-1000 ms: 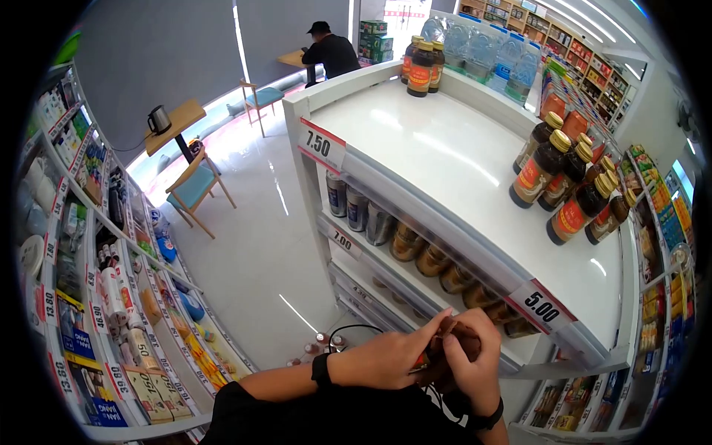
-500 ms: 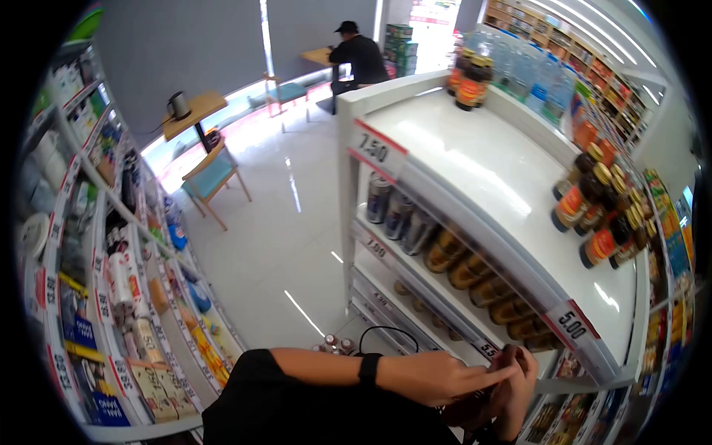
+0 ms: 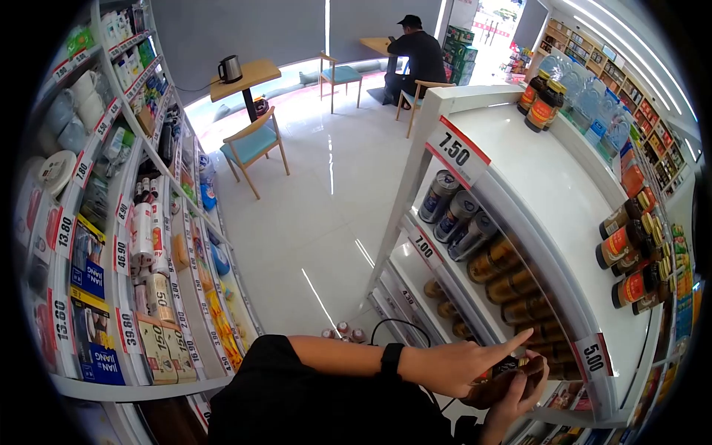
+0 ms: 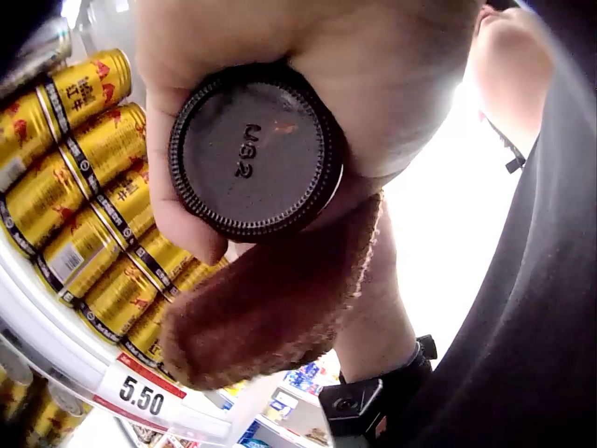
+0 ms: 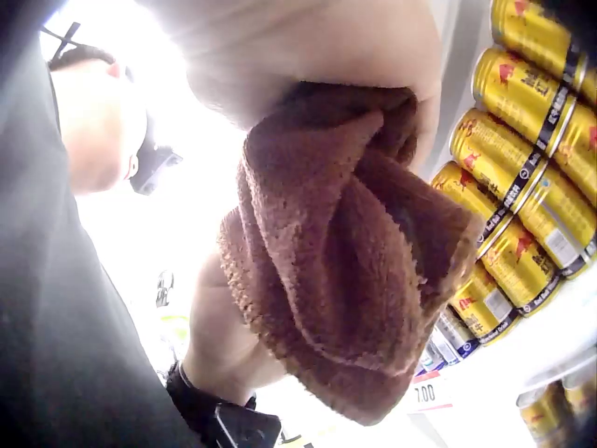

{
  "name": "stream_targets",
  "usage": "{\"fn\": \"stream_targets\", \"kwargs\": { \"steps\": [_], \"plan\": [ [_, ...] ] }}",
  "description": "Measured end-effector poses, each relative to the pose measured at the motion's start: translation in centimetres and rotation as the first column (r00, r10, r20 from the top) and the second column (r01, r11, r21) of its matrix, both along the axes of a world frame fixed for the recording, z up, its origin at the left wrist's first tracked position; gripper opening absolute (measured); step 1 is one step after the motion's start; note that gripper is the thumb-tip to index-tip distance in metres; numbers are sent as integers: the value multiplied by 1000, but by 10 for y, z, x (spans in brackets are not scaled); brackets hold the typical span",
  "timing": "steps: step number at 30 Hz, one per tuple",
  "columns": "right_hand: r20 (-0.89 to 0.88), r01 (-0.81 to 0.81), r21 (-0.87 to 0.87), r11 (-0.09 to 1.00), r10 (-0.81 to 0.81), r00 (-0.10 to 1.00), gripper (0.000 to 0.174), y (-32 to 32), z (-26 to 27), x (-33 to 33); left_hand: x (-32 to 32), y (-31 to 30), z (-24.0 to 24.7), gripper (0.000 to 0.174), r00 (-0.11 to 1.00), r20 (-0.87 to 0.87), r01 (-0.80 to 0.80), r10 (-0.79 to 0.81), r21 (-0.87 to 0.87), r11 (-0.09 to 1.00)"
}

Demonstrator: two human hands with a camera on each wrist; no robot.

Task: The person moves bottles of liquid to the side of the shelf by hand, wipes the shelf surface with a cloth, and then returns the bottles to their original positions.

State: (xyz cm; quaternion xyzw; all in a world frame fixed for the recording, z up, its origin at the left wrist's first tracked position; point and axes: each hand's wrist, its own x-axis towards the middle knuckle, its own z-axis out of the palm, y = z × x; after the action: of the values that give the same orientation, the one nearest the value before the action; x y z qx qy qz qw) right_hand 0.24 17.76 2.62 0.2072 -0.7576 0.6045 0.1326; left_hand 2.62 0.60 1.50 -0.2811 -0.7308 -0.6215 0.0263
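Note:
Low at the shelf front in the head view, my left hand (image 3: 445, 368) grips a dark bottle (image 4: 256, 154), its round ridged base facing the left wrist camera; the index finger points outward. My right hand (image 3: 528, 389) holds a brown cloth (image 5: 317, 252) against the bottle, and folds of it hang below that hand in the right wrist view. The cloth (image 4: 270, 308) also hangs just below the bottle base in the left wrist view. Most of the bottle is hidden by the hands and cloth.
Several brown bottles (image 3: 619, 245) stand on the white shelf top (image 3: 512, 148), with gold cans (image 3: 512, 285) on the level below. Stocked shelves (image 3: 96, 252) line the left side. Beyond the aisle are chairs (image 3: 252, 144), tables and a seated person (image 3: 421, 59).
The head view has swung left, so the shelf and chairs sit further right in it. Both hands have moved slightly right in the picture, still holding the bottle and cloth.

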Motion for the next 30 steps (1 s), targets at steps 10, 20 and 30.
{"fn": "stream_targets", "kwargs": {
  "steps": [10, 20, 30],
  "plan": [
    [379, -477, -107, 872, 479, 792, 30, 13, 17, -28, 10, -10, -10, 88, 958, -281, -39, -49, -300, 953],
    [385, 172, -309, 935, -42, 922, 25, 10, -10, -30, -1, -7, -11, 91, 898, -433, 14, -82, -160, 987],
    [228, 114, -413, 904, -19, 974, 40, -12, -5, -10, -3, 3, -11, 66, 992, -108, 52, -60, -80, 995]
  ]
}}
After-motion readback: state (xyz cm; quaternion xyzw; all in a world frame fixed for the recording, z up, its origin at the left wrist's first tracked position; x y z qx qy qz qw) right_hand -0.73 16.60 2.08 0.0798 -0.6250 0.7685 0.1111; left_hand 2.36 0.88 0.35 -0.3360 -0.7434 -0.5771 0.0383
